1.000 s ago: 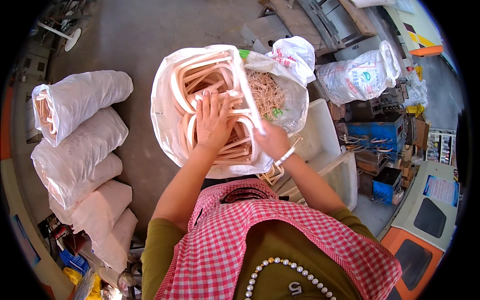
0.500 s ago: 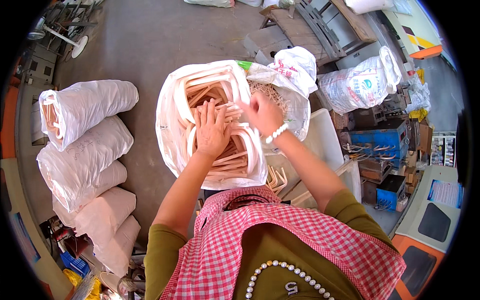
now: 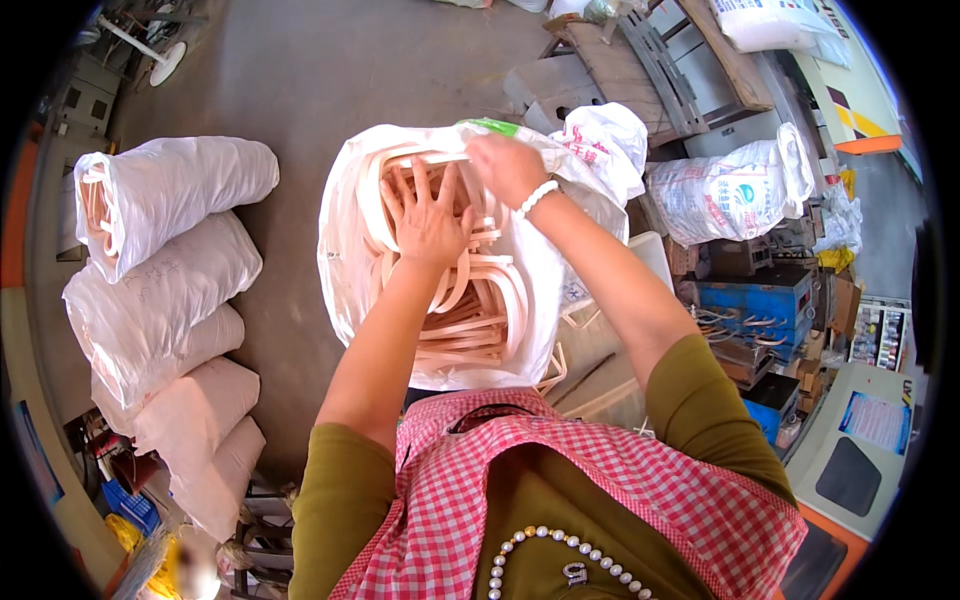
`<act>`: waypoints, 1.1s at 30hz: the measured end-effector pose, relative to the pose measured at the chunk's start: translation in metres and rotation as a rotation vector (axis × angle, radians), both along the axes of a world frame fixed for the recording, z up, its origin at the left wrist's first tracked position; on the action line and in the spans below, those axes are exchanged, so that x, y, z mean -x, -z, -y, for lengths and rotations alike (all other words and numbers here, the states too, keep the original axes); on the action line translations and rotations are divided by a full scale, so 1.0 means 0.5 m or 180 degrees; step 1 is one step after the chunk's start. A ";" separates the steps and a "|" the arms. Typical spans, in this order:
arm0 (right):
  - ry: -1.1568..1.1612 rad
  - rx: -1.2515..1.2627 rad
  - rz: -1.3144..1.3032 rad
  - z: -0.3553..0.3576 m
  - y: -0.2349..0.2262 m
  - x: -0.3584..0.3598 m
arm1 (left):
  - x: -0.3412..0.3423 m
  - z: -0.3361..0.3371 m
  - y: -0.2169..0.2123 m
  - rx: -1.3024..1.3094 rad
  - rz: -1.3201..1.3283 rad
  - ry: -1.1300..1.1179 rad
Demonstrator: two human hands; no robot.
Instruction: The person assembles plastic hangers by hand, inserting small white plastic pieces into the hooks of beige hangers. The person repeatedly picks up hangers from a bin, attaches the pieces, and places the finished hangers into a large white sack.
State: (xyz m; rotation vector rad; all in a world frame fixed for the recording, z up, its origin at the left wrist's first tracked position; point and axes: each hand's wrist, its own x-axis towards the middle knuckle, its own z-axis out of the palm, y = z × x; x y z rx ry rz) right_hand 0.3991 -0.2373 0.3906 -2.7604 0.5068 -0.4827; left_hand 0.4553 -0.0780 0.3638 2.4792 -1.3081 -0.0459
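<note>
A large white bag (image 3: pixel 345 270) stands in front of me, filled with bundles of pale pink, curved plastic strips (image 3: pixel 465 335). My left hand (image 3: pixel 432 220) lies on the upper bundle with its fingers spread, pressing on the strips. At the bag's upper right side, next to the rim and the end of the top strips, my right hand (image 3: pixel 507 170) is closed. Its fingertips are hidden and slightly blurred, so what they grip cannot be made out. A white bead bracelet (image 3: pixel 538 197) circles that wrist.
Several filled white sacks (image 3: pixel 165 270) are stacked at the left. On the right stand a pale bin (image 3: pixel 655 265), another printed sack (image 3: pixel 725 195) and blue metal equipment (image 3: pixel 755 300). Wooden boards (image 3: pixel 620 65) lie at the far right.
My left hand has slid farther up over the strips with its fingers wider apart. My right hand has moved up to the bag's rim, and white film now covers the scraps beside the bag.
</note>
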 end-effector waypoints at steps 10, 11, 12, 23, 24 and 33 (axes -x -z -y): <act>0.0935 -0.0265 0.0150 -0.065 -0.078 0.130 | -0.007 -0.019 -0.008 0.0507 -0.0096 0.0066; 0.1189 -0.0459 -0.0059 -0.066 -0.070 0.165 | -0.003 -0.029 -0.032 0.0710 -0.0189 0.0142; 0.1431 -0.0663 -0.0268 -0.068 -0.060 0.200 | 0.000 -0.045 -0.063 0.0904 -0.0277 0.0207; 0.2114 -0.4876 0.0899 -0.112 0.100 0.311 | -0.008 -0.256 -0.087 0.0499 -0.0903 -0.1782; 0.2146 -0.4816 0.0846 -0.123 0.110 0.302 | -0.013 -0.259 -0.086 0.0343 -0.0952 -0.1839; 0.1995 -0.4728 0.1057 -0.186 0.095 0.315 | 0.091 -0.379 0.003 0.2355 -0.3702 -0.2565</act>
